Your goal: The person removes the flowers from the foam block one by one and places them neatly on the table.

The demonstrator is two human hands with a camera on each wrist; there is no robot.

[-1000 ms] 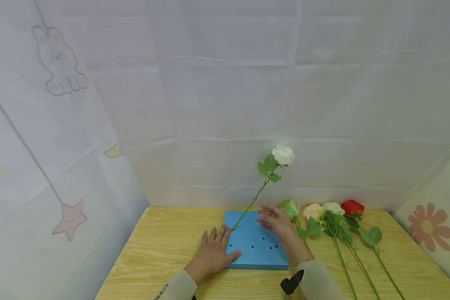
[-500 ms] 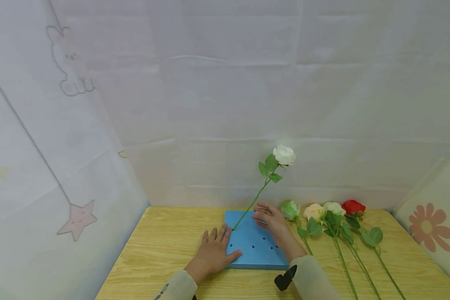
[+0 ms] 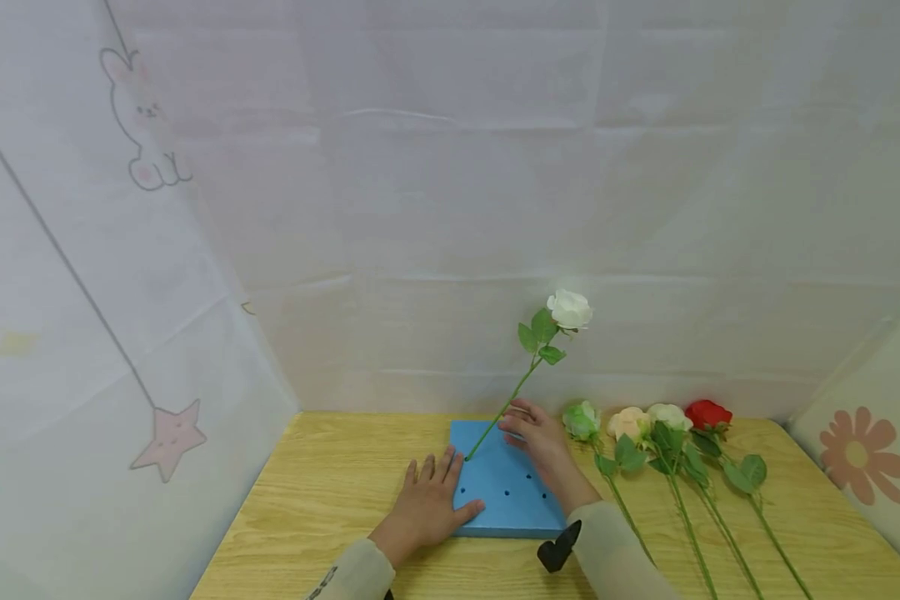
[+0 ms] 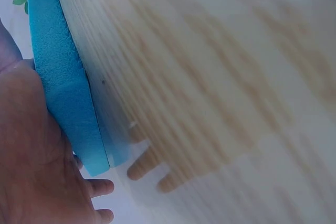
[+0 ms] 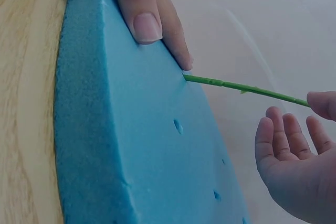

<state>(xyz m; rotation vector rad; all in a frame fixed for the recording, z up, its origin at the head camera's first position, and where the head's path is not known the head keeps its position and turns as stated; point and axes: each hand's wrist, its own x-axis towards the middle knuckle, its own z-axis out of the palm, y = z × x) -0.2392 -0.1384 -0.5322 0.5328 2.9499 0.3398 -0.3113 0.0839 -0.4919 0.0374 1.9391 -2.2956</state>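
A white rose [image 3: 570,309] on a green stem [image 5: 239,86] stands tilted to the right, its lower end in a hole near the left edge of the blue foam block [image 3: 487,521]. My left hand [image 3: 424,506] rests on the block's left side with fingers spread and thumb on top, beside the stem's base. Over the block's right part is my right hand [image 3: 542,446], fingers loosely bent and apart. In the right wrist view its thumb [image 5: 323,104] lies at the stem; whether they touch I cannot tell. No finger wraps round the stem.
To the right lie a green-white rose [image 3: 582,421], a peach rose [image 3: 630,424], a second white rose [image 3: 669,417] and a red rose [image 3: 708,414], stems toward me. Several small holes dot the block. A pale cloth hangs behind the wooden table [image 3: 337,475].
My right hand has moved left and slightly away from me, closer to the standing rose's stem. My left hand and the rose have stayed in place.
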